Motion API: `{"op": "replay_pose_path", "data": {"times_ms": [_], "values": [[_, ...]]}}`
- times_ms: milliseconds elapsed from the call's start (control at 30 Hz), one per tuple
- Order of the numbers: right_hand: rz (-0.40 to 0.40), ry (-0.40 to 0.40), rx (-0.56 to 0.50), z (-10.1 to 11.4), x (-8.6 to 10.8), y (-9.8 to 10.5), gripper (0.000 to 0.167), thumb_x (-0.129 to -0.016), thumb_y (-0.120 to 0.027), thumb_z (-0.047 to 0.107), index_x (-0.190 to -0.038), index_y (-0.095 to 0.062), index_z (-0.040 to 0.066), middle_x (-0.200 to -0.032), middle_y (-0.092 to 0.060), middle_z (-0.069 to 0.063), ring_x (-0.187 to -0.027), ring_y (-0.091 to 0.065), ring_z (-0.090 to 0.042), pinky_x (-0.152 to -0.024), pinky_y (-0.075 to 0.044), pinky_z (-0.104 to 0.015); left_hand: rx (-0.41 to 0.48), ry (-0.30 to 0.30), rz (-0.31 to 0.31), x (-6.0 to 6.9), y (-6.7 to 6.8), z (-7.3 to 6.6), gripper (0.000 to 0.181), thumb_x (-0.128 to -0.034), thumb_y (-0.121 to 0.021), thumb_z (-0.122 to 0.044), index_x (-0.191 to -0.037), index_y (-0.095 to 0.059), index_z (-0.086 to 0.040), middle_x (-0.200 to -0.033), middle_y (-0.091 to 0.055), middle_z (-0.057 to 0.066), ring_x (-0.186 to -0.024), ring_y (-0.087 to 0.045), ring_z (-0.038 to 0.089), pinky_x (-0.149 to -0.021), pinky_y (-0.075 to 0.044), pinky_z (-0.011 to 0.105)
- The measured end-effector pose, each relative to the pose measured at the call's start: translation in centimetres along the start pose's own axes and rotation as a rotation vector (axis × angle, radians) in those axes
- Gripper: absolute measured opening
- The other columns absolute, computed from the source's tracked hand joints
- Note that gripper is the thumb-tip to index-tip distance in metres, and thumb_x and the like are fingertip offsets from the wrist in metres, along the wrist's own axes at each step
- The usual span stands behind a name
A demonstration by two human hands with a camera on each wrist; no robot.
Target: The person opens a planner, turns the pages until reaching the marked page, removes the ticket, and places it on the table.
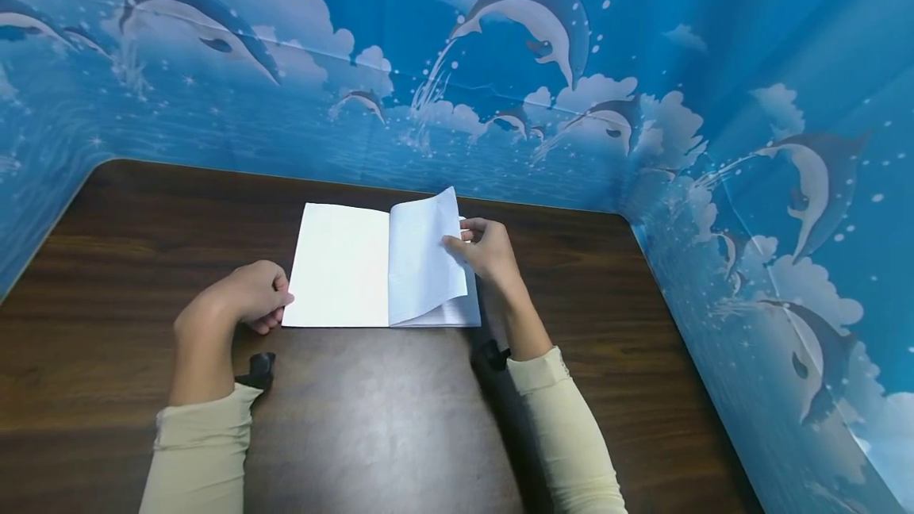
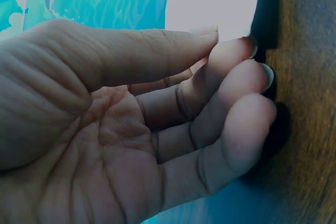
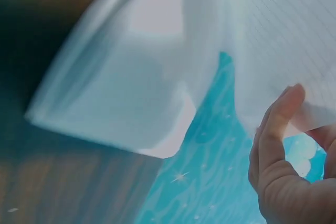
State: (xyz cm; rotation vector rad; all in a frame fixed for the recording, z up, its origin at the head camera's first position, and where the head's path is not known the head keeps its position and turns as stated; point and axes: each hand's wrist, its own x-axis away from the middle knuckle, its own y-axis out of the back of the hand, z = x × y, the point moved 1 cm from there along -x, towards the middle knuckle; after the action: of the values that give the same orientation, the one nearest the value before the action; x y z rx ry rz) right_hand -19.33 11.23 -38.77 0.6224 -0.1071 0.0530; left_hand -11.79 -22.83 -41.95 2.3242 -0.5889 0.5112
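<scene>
An open notebook (image 1: pixel 343 268) with white pages lies on the table. The left hand (image 1: pixel 250 296) pinches its left edge near the lower corner; in the left wrist view the thumb and index finger of that hand (image 2: pixel 157 103) meet on the white paper (image 2: pixel 210 3), the other fingers curled beneath. The right hand (image 1: pixel 489 252) holds the outer edge of a raised page (image 1: pixel 427 256) between thumb and fingers, the page bending up over the right side. In the right wrist view the hand (image 3: pixel 289 166) grips the faintly lined page (image 3: pixel 283 40), apart from the pages below (image 3: pixel 121 87).
The dark wooden table (image 1: pixel 371 419) ends behind the notebook at a blue curtain (image 1: pixel 286 117) printed with dolphins, which also runs along the right side. Dark straps show at both wrists, near the cream sleeves (image 1: pixel 203 450).
</scene>
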Motion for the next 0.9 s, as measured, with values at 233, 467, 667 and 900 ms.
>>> {"op": "replay_pose_path", "data": {"times_ms": [233,467,667,900], "values": [[0.097,0.058,-0.111,3.3,-0.3,-1.3,0.021,-0.102,-0.075,0.023,-0.101,-0.071,0.002,-0.082,-0.062,-0.004,-0.068,-0.056,-0.013,-0.080,-0.060,-0.054,0.008,0.006,-0.006,-0.1,0.1,0.1,0.018,-0.1089,-0.052,-0.002,-0.092,-0.056,0.002,-0.073,-0.062,0.006,-0.064,-0.060,0.016,-0.064,-0.058,0.032],[0.184,0.070,-0.148,6.6,-0.4,-5.2,0.022,-0.104,-0.074,0.024,-0.097,-0.071,0.003,-0.074,-0.059,-0.001,-0.061,-0.053,-0.012,-0.075,-0.057,-0.051,0.033,-0.008,-0.012,0.1,0.0,0.0,0.019,-0.1109,-0.049,-0.004,-0.095,-0.056,0.004,-0.074,-0.062,0.007,-0.065,-0.060,0.016,-0.065,-0.059,0.033],[0.252,0.081,-0.165,7.7,-0.5,-9.6,0.021,-0.105,-0.072,0.021,-0.096,-0.069,0.002,-0.067,-0.057,0.001,-0.056,-0.058,-0.013,-0.073,-0.060,-0.047,0.044,-0.018,-0.010,0.0,0.1,0.1,0.020,-0.1120,-0.047,-0.004,-0.096,-0.056,0.005,-0.075,-0.062,0.006,-0.065,-0.060,0.016,-0.064,-0.059,0.032],[0.248,0.002,-0.185,7.4,-0.8,-13.9,0.020,-0.102,-0.075,0.018,-0.089,-0.071,0.003,-0.062,-0.059,0.001,-0.052,-0.062,-0.012,-0.060,-0.056,-0.029,0.074,-0.040,-0.002,0.0,0.3,0.3,0.018,-0.1121,-0.047,-0.005,-0.102,-0.056,0.007,-0.077,-0.063,0.007,-0.067,-0.062,0.016,-0.064,-0.059,0.031]]}}
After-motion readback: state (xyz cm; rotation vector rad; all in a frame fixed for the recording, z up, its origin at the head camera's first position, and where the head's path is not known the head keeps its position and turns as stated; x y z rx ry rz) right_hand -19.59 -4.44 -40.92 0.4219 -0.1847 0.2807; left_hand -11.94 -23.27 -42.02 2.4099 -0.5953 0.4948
